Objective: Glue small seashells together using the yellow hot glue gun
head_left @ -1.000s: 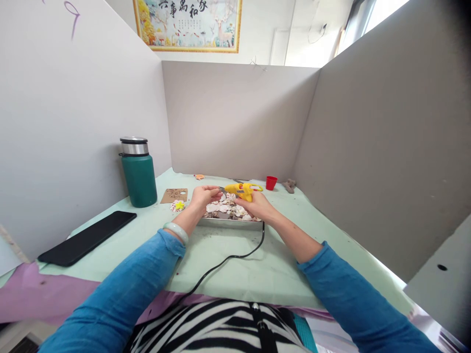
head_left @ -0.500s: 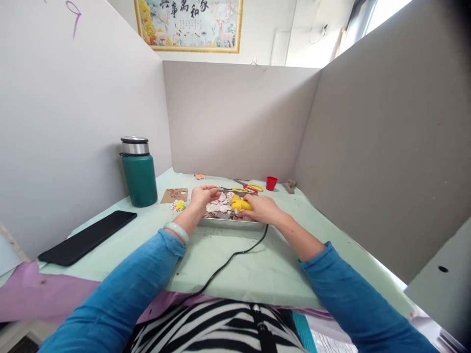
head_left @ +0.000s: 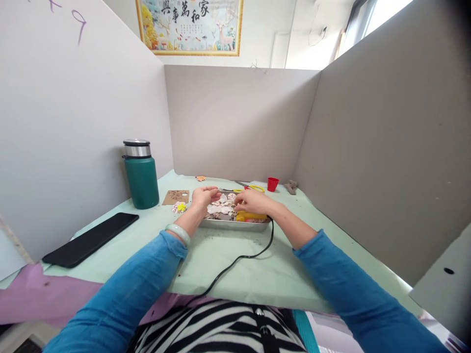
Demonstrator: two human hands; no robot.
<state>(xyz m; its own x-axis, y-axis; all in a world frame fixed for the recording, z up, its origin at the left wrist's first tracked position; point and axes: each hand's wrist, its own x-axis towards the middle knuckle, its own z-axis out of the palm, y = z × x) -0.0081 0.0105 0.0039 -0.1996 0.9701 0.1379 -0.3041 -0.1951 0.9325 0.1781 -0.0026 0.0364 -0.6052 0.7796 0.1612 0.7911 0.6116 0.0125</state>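
Observation:
My left hand (head_left: 205, 198) is pinched over the left part of a shallow metal tray (head_left: 231, 224); whatever its fingertips hold is too small to make out. White shell-like pieces (head_left: 220, 209) lie in the tray between my hands. My right hand (head_left: 255, 201) is above the tray's right side, with thumb and fingers bent downward and apart, and no held thing shows. Just below it, a yellow glue gun (head_left: 252, 216) rests in the tray, its black cord (head_left: 241, 256) trailing toward me. A speckled round piece (head_left: 231, 196) sits at the tray's back.
Scissors with yellow handles (head_left: 257, 188) lie behind the tray, near a red cup (head_left: 273, 184). To the left are a brown card (head_left: 175, 197), a flower piece with a yellow star (head_left: 180, 207), a green bottle (head_left: 142, 179) and a black phone (head_left: 91, 239). Grey partitions (head_left: 239, 122) enclose the table.
My right hand has let go of the glue gun, which now lies in the tray's right side. That hand has moved slightly left above it. My left hand stays pinched in place.

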